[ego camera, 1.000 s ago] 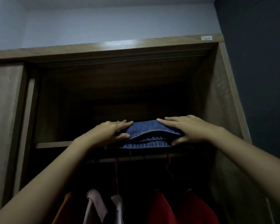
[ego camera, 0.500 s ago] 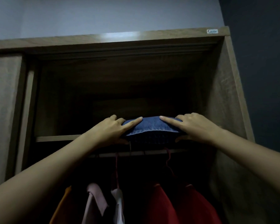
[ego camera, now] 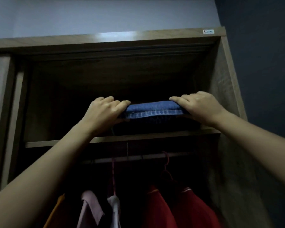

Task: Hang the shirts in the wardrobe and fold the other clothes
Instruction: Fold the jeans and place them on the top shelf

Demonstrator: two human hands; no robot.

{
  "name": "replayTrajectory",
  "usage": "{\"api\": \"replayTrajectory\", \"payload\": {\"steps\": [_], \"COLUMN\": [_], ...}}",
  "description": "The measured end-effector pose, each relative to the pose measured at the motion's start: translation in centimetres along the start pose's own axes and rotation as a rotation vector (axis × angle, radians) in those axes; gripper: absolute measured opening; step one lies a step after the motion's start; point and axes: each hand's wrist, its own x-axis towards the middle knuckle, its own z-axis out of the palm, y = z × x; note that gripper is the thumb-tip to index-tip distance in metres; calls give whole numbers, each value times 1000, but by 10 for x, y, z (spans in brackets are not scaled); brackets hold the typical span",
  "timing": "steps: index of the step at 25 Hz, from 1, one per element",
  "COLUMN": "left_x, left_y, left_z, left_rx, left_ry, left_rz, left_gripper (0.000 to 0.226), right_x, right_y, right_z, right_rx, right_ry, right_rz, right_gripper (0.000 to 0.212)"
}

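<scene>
Folded jeans (ego camera: 155, 109) on upper wardrobe shelf (ego camera: 59, 143), seemingly atop dark pile (ego camera: 155, 125). Left hand (ego camera: 104, 112) grips left end, right hand (ego camera: 199, 107) grips right end, fingers (ego camera: 123, 103) curled over top. Red shirts (ego camera: 184, 209) hang below.

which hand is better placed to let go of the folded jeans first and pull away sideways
Left, probably. The left hand grips the jeans with open shelf room beside it; the right hand grips the end close to the wardrobe's side wall.
</scene>
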Motion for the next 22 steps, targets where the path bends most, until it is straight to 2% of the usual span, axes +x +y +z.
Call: {"api": "replayTrajectory", "payload": {"steps": [4, 8, 12, 16, 19, 22], "left_x": [5, 16, 40, 38, 37, 35], "left_y": [12, 26, 40, 41, 36, 33], "left_z": [27, 50, 57, 59, 55, 48], "left_rx": [-78, -194, -287, -372, -578, -664], "left_ry": [-91, -130, -184, -341, -515, -622], "left_rz": [-12, -10, -8, -25, -46, -66], "left_gripper": [54, 58, 61, 66, 68, 75], "right_x": [-3, -14, -22, -17, -11, -10], "right_y": [5, 4, 7, 11, 18, 18], "right_z": [20, 28, 30, 28, 20, 11], "right_rx": [-61, -26, -79, -86, -19, 29], "right_ry": [-103, -433, -573, -780, -1001, -1086], "right_rz": [-2, 194, 308, 232, 189, 174], "right_gripper": [50, 63, 71, 76, 95, 104]}}
